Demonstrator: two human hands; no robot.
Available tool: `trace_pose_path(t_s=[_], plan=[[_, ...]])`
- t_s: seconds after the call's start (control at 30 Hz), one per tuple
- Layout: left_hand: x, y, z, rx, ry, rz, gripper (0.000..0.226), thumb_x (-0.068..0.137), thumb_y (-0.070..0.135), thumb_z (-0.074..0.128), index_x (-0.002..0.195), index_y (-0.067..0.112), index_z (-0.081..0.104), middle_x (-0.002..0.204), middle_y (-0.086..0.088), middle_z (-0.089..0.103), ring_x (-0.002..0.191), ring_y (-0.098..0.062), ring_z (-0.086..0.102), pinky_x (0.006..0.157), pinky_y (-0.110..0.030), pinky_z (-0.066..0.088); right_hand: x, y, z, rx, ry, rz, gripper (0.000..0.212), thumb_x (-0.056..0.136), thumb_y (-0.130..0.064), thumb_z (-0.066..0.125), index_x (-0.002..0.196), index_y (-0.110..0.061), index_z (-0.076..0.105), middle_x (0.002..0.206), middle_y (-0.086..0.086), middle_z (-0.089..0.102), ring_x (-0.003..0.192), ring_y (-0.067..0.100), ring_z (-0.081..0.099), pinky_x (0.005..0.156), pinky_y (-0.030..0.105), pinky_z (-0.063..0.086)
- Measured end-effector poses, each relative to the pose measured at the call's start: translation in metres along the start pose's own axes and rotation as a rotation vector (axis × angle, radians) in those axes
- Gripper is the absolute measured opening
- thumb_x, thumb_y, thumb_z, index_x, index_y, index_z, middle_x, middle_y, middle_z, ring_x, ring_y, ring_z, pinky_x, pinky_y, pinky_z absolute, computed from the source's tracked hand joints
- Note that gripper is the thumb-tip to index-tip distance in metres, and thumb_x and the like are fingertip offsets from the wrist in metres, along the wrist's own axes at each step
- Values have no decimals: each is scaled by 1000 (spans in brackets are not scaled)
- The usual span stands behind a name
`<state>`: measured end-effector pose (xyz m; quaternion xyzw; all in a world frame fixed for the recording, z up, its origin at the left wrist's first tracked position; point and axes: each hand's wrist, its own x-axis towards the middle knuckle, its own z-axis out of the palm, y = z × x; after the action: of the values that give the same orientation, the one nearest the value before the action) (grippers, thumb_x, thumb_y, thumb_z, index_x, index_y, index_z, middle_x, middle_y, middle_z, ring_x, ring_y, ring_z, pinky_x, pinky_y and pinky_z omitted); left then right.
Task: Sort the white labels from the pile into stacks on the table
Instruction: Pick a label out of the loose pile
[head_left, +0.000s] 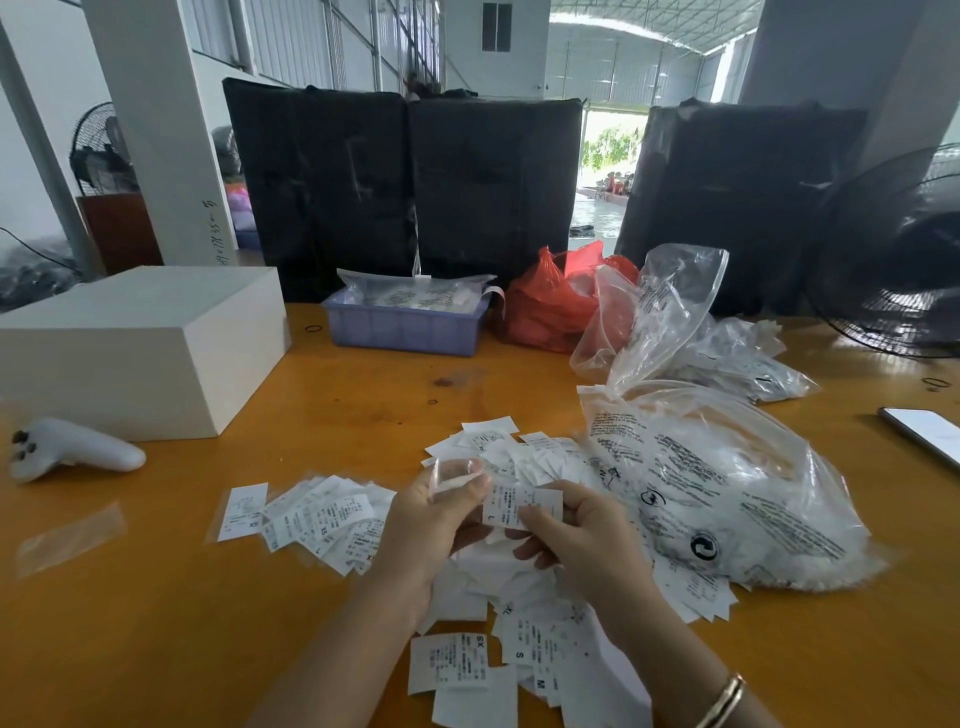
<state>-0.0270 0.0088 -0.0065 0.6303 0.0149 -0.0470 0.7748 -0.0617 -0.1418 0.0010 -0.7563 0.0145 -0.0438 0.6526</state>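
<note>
The left hand (436, 519) and the right hand (582, 535) together pinched one white label (514, 506) marked L above the loose pile (519, 613) on the orange worktop (156, 597); the left fingers also held a small clear sleeve (457, 475); a fanned stack (322, 514) lay just left; a clear bag (727, 493) of labels lay right.

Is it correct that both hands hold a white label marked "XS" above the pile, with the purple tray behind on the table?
Not quite. In the head view the left hand and right hand hold a white label marked "L", not "XS". It is above the pile, and the purple tray does stand behind on the table.
</note>
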Motion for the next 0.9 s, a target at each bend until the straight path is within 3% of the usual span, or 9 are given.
trace_pose_path(t_s=[0.13, 0.27, 0.47, 0.63, 0.77, 0.9], plan=[[-2, 1, 2, 63, -22, -16, 26, 76, 38, 75, 97, 24, 69, 81, 1, 75, 72, -11, 72, 61, -21, 55, 1, 1, 0, 46, 12, -4, 4, 89, -8, 63, 86, -7, 65, 71, 8, 73, 59, 13, 66, 54, 21, 52], [-4, 4, 3, 18, -59, -33, 26, 72, 38, 74, 93, 23, 72, 78, 2, 75, 70, -10, 72, 56, -17, 53, 3, 2, -1, 185, 74, 46, 5, 89, -9, 63, 89, -5, 66, 74, 10, 74, 60, 16, 67, 56, 25, 53], [-3, 3, 2, -17, -92, -20, 16, 82, 12, 72, 94, 24, 75, 84, -2, 76, 75, -14, 72, 61, -19, 54, 0, 2, 1, 117, 51, 36, 7, 89, -13, 64, 87, -6, 65, 72, 8, 74, 54, 12, 64, 49, 19, 49], [-3, 2, 2, 11, -106, -9, 17, 81, 14, 73, 85, 31, 77, 80, 2, 74, 75, -11, 71, 63, -20, 54, 0, 1, 4, -25, 13, -13, 6, 90, -16, 63, 88, -11, 63, 69, 4, 73, 49, 8, 58, 44, 17, 43], [-2, 3, 3, -77, -65, -41, 12, 77, 14, 75, 81, 25, 77, 82, -4, 75, 75, -15, 73, 59, -20, 55, 3, 1, 2, 151, 58, 27, 11, 94, -19, 58, 99, -10, 56, 74, 8, 73, 52, 14, 59, 51, 26, 46], [-3, 2, 4, -100, -82, -62, 15, 72, 15, 77, 87, 19, 76, 85, -7, 75, 81, -21, 73, 61, -23, 56, 1, 2, 6, 179, 81, 24, 10, 91, -16, 61, 87, -8, 57, 70, 8, 73, 49, 13, 58, 46, 21, 45]])
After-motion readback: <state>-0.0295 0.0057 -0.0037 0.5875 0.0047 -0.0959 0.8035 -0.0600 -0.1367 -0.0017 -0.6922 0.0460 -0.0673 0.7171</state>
